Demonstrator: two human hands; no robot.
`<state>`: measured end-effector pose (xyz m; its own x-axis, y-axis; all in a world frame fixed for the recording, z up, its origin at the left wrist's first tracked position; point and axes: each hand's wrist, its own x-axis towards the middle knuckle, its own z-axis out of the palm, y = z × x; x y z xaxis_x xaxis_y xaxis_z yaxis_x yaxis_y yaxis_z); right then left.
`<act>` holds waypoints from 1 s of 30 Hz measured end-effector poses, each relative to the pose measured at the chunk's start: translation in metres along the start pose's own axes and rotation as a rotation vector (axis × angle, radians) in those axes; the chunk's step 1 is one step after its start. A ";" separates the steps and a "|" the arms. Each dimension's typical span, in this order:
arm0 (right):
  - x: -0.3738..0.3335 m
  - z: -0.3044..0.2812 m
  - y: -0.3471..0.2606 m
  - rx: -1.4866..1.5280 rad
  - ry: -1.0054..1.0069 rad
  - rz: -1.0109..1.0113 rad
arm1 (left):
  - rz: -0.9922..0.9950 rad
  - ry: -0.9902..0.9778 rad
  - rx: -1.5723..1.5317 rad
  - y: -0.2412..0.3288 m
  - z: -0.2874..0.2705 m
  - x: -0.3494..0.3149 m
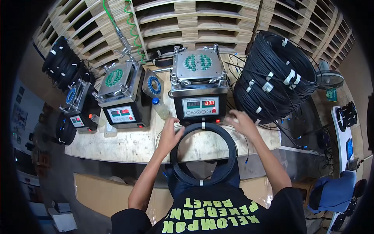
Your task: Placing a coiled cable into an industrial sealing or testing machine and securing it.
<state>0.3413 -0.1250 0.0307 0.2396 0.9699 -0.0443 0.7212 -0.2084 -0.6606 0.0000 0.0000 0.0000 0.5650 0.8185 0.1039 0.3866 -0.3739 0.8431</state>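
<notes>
A coil of black cable (175, 163), bound with white ties, leans over the table's front edge and my lap. My left hand (170, 136) is at the coil's upper left, its thumb and fingers apart. At the upper right, my right hand (242, 124) has its fingers spread, close to the coil and the front of the middle machine (200, 107); its fingertips are slightly blurred. That machine has a metal top plate (198, 64) with green-rimmed holes and a lit red display. Loose cable ends hang beside both hands.
A tall stack of black cable coils (269, 78) stands at the right. Two similar machines, one larger (120, 97) and one smaller (78, 105), are at the left. A blue-capped bottle (160, 109) sits between machines on the wooden table (128, 144). Wooden pallets (194, 19) rise behind.
</notes>
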 end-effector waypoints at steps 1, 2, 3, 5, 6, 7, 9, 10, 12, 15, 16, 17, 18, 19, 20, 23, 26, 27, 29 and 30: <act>-0.013 0.006 -0.001 -0.152 -0.004 -0.038 | 0.026 0.010 0.128 0.002 0.006 -0.007; -0.022 0.011 -0.003 -0.192 -0.099 0.021 | 0.053 0.019 0.256 0.004 0.008 -0.014; -0.008 0.016 0.003 -0.200 -0.070 -0.011 | 0.080 0.052 0.266 -0.004 0.011 0.001; -0.013 0.039 0.017 -0.320 -0.185 0.151 | 0.135 0.080 0.556 -0.025 0.022 -0.002; -0.013 0.048 0.022 -0.243 -0.220 0.190 | 0.110 0.098 0.601 -0.033 0.026 -0.003; -0.016 0.054 0.024 -0.244 -0.216 0.189 | 0.113 0.100 0.601 -0.031 0.028 -0.002; -0.023 0.063 0.021 -0.355 -0.170 0.139 | -0.039 -0.074 0.685 -0.029 0.028 -0.002; -0.026 0.063 0.019 -0.365 -0.147 0.112 | 0.045 -0.034 0.712 -0.029 0.028 -0.005; -0.031 0.059 0.012 -0.291 -0.178 0.179 | -0.017 -0.084 0.674 -0.027 0.024 -0.009; -0.035 0.058 0.012 -0.163 -0.184 0.208 | -0.021 -0.095 0.625 -0.015 0.017 -0.012; -0.036 0.055 0.015 -0.109 -0.163 0.173 | -0.081 -0.128 0.529 -0.007 0.014 -0.011; -0.035 0.051 0.019 -0.115 -0.159 0.166 | -0.140 -0.161 0.431 0.001 0.010 -0.010; -0.035 0.047 0.013 -0.125 -0.171 0.110 | -0.147 -0.147 0.435 0.007 0.003 -0.014; -0.036 0.044 0.004 -0.134 -0.182 0.057 | -0.109 -0.130 0.474 0.015 -0.004 -0.018; -0.039 0.041 -0.005 -0.135 -0.186 0.042 | -0.074 -0.111 0.513 0.022 -0.013 -0.022; -0.041 0.024 -0.040 -0.096 -0.103 -0.084 | -0.025 -0.001 0.486 0.058 -0.045 -0.035; -0.034 0.007 -0.095 0.048 -0.029 -0.245 | -0.008 0.135 0.513 0.087 -0.097 -0.053; -0.033 -0.001 -0.116 0.038 -0.040 -0.264 | -0.013 0.166 0.508 0.098 -0.115 -0.056; -0.027 -0.018 -0.167 0.085 -0.011 -0.326 | -0.002 0.219 0.529 0.122 -0.156 -0.065; -0.023 -0.021 -0.191 0.085 0.026 -0.351 | -0.010 0.233 0.564 0.134 -0.177 -0.068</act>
<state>0.2116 -0.1104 0.1740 0.0045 0.9767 0.2148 0.7062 0.1490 -0.6922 -0.1158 -0.0284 0.1995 0.4099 0.8732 0.2638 0.7533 -0.4871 0.4419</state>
